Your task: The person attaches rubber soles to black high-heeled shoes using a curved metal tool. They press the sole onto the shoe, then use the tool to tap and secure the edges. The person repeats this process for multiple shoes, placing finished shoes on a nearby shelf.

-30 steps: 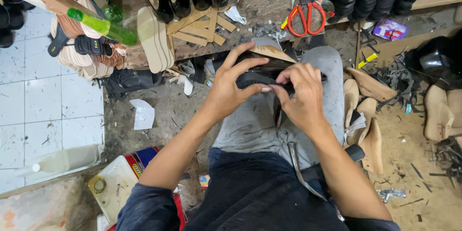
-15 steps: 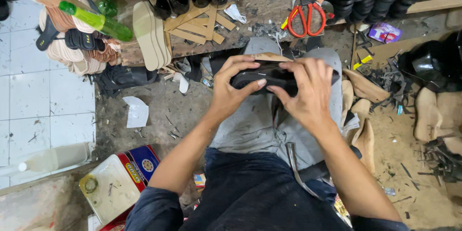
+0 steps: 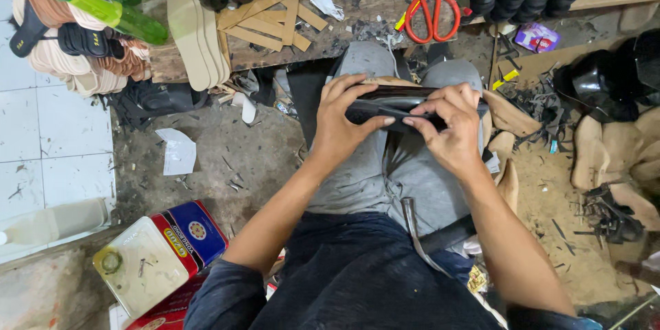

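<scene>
A black shoe upper on a tan last (image 3: pixel 395 100) lies across my knees. My left hand (image 3: pixel 344 120) grips its near-left side, fingers curled over the top edge and thumb along the black leather. On the right end, my right hand (image 3: pixel 450 124) pinches the black material with fingertips meeting the left thumb. Both hands press on the piece together.
Red-handled scissors (image 3: pixel 433 10) and wooden strips (image 3: pixel 271 17) lie on the workbench ahead. Pale soles (image 3: pixel 196 34) lean at its edge, a green bottle (image 3: pixel 103 10) to the left. A tin can (image 3: pixel 158 261) sits by my left elbow. Wooden lasts (image 3: pixel 605 144) lie on the right.
The shoe piece and both hands have shifted slightly; my fingers have regripped along the black upper, with the right hand now pinching lower on its edge.
</scene>
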### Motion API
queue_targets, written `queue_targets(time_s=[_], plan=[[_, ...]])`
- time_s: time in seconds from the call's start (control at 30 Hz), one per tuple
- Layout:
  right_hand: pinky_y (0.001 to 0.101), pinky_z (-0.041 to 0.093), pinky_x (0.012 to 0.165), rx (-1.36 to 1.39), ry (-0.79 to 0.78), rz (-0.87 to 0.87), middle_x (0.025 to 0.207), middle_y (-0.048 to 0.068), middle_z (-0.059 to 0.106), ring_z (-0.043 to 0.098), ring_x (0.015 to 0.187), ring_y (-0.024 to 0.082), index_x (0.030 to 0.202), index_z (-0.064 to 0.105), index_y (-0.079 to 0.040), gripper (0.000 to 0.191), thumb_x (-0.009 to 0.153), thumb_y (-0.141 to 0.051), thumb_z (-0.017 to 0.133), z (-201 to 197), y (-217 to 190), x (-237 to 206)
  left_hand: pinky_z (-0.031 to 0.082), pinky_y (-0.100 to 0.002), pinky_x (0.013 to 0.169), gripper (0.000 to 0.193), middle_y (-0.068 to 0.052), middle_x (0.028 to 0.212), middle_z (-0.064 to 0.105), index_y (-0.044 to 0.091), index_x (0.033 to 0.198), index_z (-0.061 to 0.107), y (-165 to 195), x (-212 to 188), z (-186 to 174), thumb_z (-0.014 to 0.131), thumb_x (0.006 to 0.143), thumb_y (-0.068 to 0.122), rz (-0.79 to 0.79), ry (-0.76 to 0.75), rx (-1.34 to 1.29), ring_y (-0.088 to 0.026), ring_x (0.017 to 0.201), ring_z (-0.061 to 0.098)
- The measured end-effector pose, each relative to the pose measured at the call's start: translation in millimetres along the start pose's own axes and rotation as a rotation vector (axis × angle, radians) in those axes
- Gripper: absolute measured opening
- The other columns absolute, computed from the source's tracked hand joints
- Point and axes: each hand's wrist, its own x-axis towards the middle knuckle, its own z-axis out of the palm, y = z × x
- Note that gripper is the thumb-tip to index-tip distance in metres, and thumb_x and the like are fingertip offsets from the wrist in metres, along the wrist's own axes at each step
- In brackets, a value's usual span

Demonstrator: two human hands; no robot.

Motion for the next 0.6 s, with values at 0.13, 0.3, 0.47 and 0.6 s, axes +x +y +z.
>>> queue_targets(time_s=[0.13,0.3,0.47,0.6], plan=[[0.0366,0.036,0.087,-0.015,0.004,0.044,0.092,0.002,0.066,0.055,0.095,0.024,0.090,0.076,-0.009,0.025,0.073,-0.015,0.092,1,-1,1,0.043,-0.044,0.115,0.054,-0.007,0.129,0.069,0.010,0.116,0.074,-2,-3,5,0.096,0.069,0.023,-0.024,0.059,-0.060,-0.031,0.131,0.056],[0.0365,0.037,0.084,-0.052,0.029,0.064,0.088,0.004,0.065,0.056,0.092,0.023,0.090,0.079,-0.009,0.026,0.070,-0.015,0.095,8,-1,3,0.042,-0.045,0.116,0.052,-0.006,0.124,0.071,0.010,0.112,0.074,-8,-5,10,0.096,0.067,0.022,-0.039,0.092,-0.031,-0.032,0.130,0.056],[0.0380,0.044,0.084,-0.043,0.043,0.131,0.090,0.003,0.065,0.057,0.092,0.023,0.098,0.077,-0.007,0.033,0.071,-0.015,0.095,4,-12,8,0.042,-0.045,0.118,0.049,-0.005,0.124,0.071,0.011,0.111,0.073,-6,-4,12,0.095,0.071,0.028,-0.076,0.088,-0.020,-0.031,0.133,0.056],[0.0436,0.047,0.094,-0.195,-0.027,-0.056,0.107,0.012,0.060,0.056,0.106,0.031,0.106,0.070,-0.004,0.040,0.072,-0.009,0.090,-20,-20,8,0.016,-0.064,0.113,0.049,-0.004,0.121,0.073,0.013,0.108,0.075,-2,-1,5,0.090,0.070,0.040,-0.049,-0.001,0.216,-0.032,0.133,0.054]])
